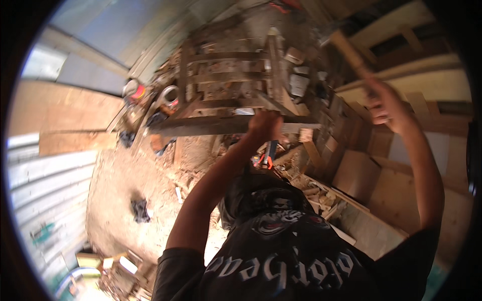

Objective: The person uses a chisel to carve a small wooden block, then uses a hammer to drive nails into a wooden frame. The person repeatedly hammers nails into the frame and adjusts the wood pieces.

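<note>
In front of me stands a wooden frame of rough beams with several crossbars. My left hand is closed on its near beam, right of the middle. Raised at the upper right, my right hand grips a hammer by its wooden handle. The hammer points up and to the left, clear of the frame, and its head is blurred. Just below my left hand is a dark, narrow tool with an orange part; its kind is unclear.
Wood scraps lie on the dirt floor around the frame. Two open cans stand at its left. Boards and wooden panels fill the right side. A corrugated metal wall rises at the left. A dark crumpled piece lies on the floor.
</note>
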`<state>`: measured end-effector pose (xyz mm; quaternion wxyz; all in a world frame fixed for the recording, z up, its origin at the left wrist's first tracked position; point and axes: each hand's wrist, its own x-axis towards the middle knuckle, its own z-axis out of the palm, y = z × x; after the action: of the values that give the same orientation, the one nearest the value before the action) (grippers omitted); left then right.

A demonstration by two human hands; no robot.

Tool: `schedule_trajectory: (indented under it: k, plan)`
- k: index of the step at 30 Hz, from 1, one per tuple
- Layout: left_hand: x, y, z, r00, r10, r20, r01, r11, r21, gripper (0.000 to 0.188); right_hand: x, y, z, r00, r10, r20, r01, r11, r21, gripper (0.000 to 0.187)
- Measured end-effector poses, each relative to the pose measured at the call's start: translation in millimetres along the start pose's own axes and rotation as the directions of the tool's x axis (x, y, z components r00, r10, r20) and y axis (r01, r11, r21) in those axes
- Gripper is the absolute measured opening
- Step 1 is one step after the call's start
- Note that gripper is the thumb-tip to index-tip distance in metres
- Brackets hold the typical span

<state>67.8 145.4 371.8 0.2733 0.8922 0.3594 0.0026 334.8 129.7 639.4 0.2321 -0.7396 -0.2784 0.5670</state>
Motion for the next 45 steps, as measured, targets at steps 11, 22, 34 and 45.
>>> schedule_trajectory:
  k: [11,22,34,45]
  plan:
    - [-4,3,4,0.996,0.01,0.092,-0.012,1.0,0.023,0.072,12,93,10,0.862,0.501,0.073,-0.488,0.861,-0.145,0.043]
    - [7,9,-2,0.999,0.017,0.05,-0.024,0.989,0.143,0.075,-7,46,33,0.812,-0.456,-0.364,0.304,0.863,-0.403,0.037]
    - [9,10,-1,0.998,0.064,-0.001,-0.063,0.979,0.194,0.076,-15,20,-7,0.843,-0.434,-0.318,0.496,0.856,0.145,0.047]
    - [3,6,4,0.998,0.063,0.008,-0.063,0.974,0.219,0.085,-17,62,4,0.995,-0.091,-0.048,0.083,0.986,-0.141,0.05]
